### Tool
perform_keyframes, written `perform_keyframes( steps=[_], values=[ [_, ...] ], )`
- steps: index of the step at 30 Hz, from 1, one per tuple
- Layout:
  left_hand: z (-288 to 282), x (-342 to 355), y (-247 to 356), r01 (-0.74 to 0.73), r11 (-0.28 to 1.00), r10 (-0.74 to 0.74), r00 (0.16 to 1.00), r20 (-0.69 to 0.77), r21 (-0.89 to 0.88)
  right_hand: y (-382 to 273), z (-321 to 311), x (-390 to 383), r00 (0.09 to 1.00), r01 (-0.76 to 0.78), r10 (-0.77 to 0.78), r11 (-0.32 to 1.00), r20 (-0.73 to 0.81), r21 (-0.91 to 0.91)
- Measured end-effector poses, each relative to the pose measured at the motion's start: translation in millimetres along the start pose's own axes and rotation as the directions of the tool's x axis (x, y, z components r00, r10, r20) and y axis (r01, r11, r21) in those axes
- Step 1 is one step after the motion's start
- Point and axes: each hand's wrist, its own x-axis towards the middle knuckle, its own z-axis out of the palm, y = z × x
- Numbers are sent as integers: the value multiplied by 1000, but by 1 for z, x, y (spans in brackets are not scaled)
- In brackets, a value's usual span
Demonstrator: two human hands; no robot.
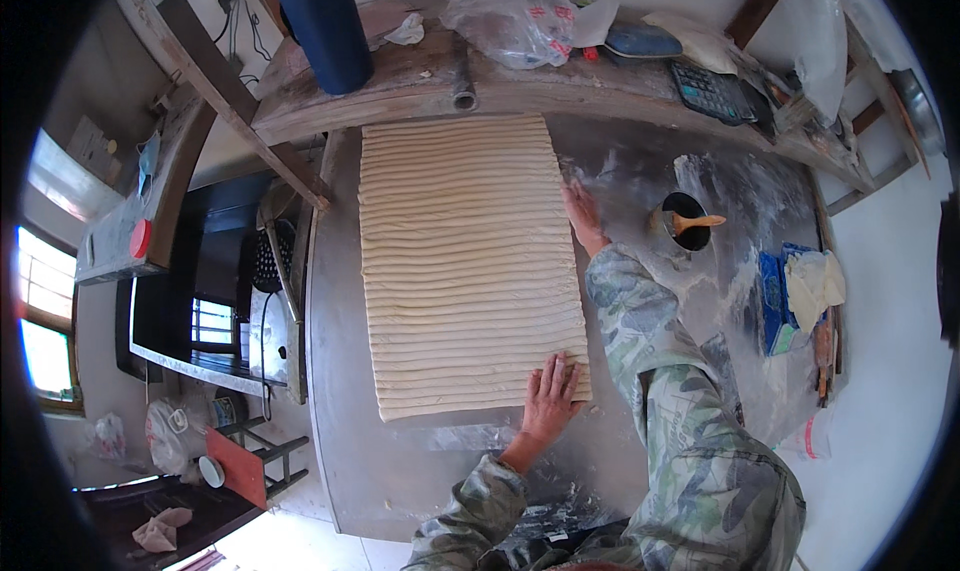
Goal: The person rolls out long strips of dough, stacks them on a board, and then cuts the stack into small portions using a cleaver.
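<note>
A wide block of pale dough strips (pixel 465 261), laid side by side in long rows, covers the middle of the grey worktable (pixel 345 471). My left hand (pixel 552 399) lies on its near right corner, fingers stretched out over the last rows. Farther up, my right hand (pixel 583 216) rests along the right edge of the strips, its fingers extended and touching their ends. Neither hand grips anything. Camouflage sleeves cover both forearms.
Right of my right hand stands a dark pot (pixel 672 226) with a wooden-handled brush (pixel 700 221). A blue package (pixel 775 301) lies at the table's right edge. A wooden shelf (pixel 400 96) along the back holds a dark blue bottle (pixel 325 31), plastic bags and a calculator (pixel 712 93).
</note>
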Motion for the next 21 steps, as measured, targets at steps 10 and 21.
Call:
perform_keyframes(
  steps=[10, 21],
  values=[
    [4, 5, 11, -9, 999, 11, 998, -54, 39, -35, -56, -77, 983, -172, 169, 984, 68, 39],
    [-5, 0, 58, 38, 990, -32, 998, -48, 134, -3, -340, -424, 982, -183, 164, 952, -96, -246]
  ],
)
